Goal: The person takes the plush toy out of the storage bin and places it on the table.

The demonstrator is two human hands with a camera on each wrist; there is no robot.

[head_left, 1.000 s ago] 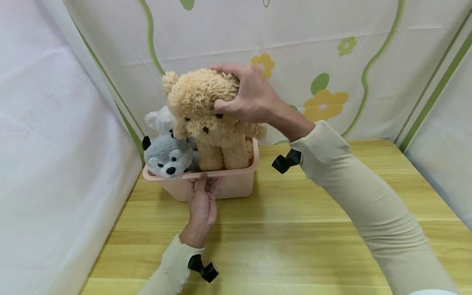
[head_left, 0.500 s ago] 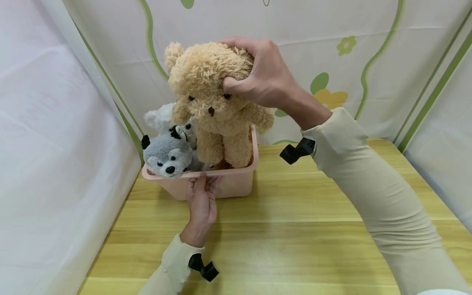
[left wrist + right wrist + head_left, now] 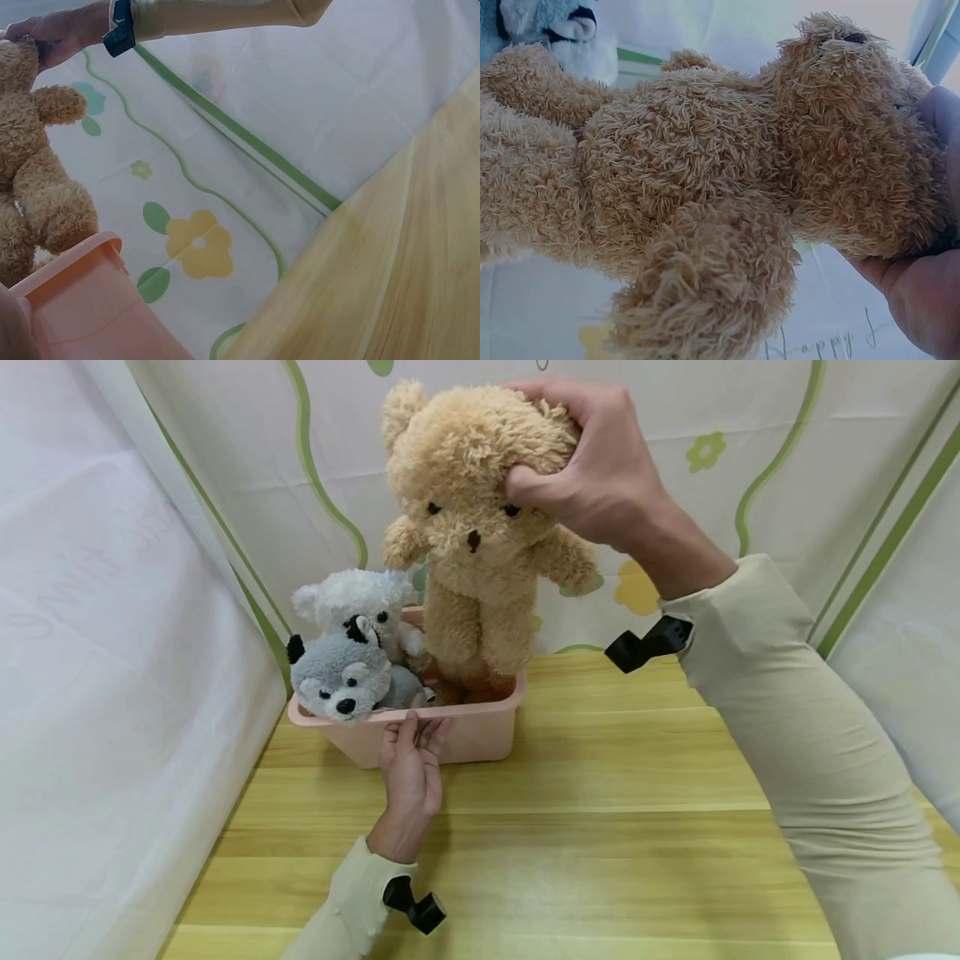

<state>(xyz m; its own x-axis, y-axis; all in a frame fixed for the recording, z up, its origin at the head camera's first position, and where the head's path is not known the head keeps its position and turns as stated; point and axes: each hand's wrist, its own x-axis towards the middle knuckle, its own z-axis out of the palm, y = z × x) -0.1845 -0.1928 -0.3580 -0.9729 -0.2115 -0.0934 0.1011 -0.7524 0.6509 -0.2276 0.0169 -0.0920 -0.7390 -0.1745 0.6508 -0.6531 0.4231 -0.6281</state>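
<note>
My right hand (image 3: pixel 600 468) grips a tan teddy bear (image 3: pixel 480 543) by the side of its head, thumb near its eye. The bear hangs upright above the right part of a pink plastic bin (image 3: pixel 480 735). Its curly-furred body (image 3: pixel 682 150) fills much of the right wrist view, head toward my palm. With my left hand (image 3: pixel 411 772) I hold the front rim of the bin from below. Inside the bin's left part sit a grey-and-white plush husky (image 3: pixel 341 681) and, behind it, a white plush toy (image 3: pixel 356 602). Something brown (image 3: pixel 487 687) lies beneath the bear, partly hidden.
The bin stands on a wood-grain table (image 3: pixel 600 827) near its back left corner. White fabric walls (image 3: pixel 112 693) with green lines and flower prints enclose the left, back and right sides. The bin's edge (image 3: pixel 67 266) and the bear's legs appear in the left wrist view.
My right hand has lifted the teddy bear upward and somewhat to the right, uncovering more of the white plush toy and the bin's inside. The left hand and the bin have stayed in place.
</note>
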